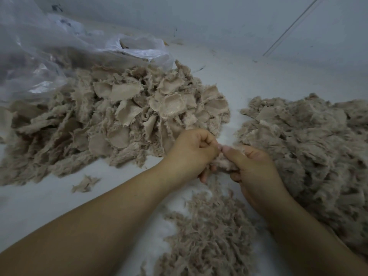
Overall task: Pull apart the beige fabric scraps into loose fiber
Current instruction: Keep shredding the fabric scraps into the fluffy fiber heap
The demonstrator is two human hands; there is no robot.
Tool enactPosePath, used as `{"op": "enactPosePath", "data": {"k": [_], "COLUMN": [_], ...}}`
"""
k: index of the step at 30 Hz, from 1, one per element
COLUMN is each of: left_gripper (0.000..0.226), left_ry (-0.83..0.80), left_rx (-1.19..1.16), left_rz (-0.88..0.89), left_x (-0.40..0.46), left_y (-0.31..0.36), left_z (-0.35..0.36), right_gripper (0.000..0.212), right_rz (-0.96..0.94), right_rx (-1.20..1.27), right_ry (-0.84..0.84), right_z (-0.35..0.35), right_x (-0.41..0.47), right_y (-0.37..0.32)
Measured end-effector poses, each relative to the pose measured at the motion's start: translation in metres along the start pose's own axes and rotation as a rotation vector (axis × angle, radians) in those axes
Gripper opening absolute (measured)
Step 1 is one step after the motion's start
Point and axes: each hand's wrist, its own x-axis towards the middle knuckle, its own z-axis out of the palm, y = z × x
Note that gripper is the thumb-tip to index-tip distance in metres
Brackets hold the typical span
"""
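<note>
Head view is showing two hands meeting just below the centre of the picture. The left hand (191, 154) is curling its fingers and pinching one end of a small beige scrap (223, 163); the right hand (253, 168) is pinching the other end with thumb and bent fingers. The scrap is lying between the two sets of fingertips, its long axis running from about 9 o'clock to 3 o'clock, so the coming pull is, I think, going outward along this line. Both hands are equally near, touching the scrap. Most of it is hidden under the fingers, so I cannot tell how much is already torn.

I am counting three heaps and one stray piece. The pile of whole scraps (119, 118) is lying at 10 o'clock from the hands, near the left hand. A second heap (310, 144), mostly fluffy with a few flat pieces, is lying at 3 o'clock, touching the right hand's side. The loose fiber (209, 226) is gathering at 6 o'clock, directly under the hands. The single stray scrap (85, 184) is resting at 8 o'clock. One plastic bag (59, 48) is lying at 11 o'clock, behind the scrap pile.
</note>
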Motion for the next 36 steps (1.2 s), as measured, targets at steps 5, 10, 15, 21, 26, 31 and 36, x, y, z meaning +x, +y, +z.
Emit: {"op": "enactPosePath", "data": {"k": [5, 10, 15, 21, 26, 31, 36], "left_gripper": [0.01, 0.011, 0.031, 0.02, 0.014, 0.026, 0.045], "left_ry": [-0.062, -0.07, -0.124, -0.118, -0.289, -0.802, -0.159], "left_rx": [0.105, 0.122, 0.002, 0.06, 0.029, 0.274, 0.102], "left_rz": [-0.065, -0.085, -0.126, -0.05, -0.111, -0.232, -0.151], "left_x": [0.002, 0.005, 0.006, 0.002, 0.002, -0.007, 0.005], "left_y": [-0.001, 0.001, 0.003, 0.005, 0.009, 0.02, 0.015], "left_z": [-0.009, -0.025, -0.024, -0.017, -0.034, -0.044, -0.034], "right_gripper": [0.028, 0.022, 0.036, 0.035, 0.026, 0.03, 0.035], "right_rz": [0.011, 0.004, -0.049, -0.047, -0.009, -0.033, -0.07], "right_rx": [0.09, 0.192, 0.07, 0.06, 0.188, 0.144, 0.113], "right_ry": [0.121, 0.176, 0.118, 0.122, 0.212, 0.177, 0.066], "right_z": [-0.001, -0.003, 0.001, 0.003, -0.002, -0.001, 0.003], "right_x": [0.001, 0.004, -0.004, -0.005, 0.002, 0.001, -0.004], "right_y": [-0.001, -0.001, -0.001, -0.003, -0.001, 0.0, -0.002]}}
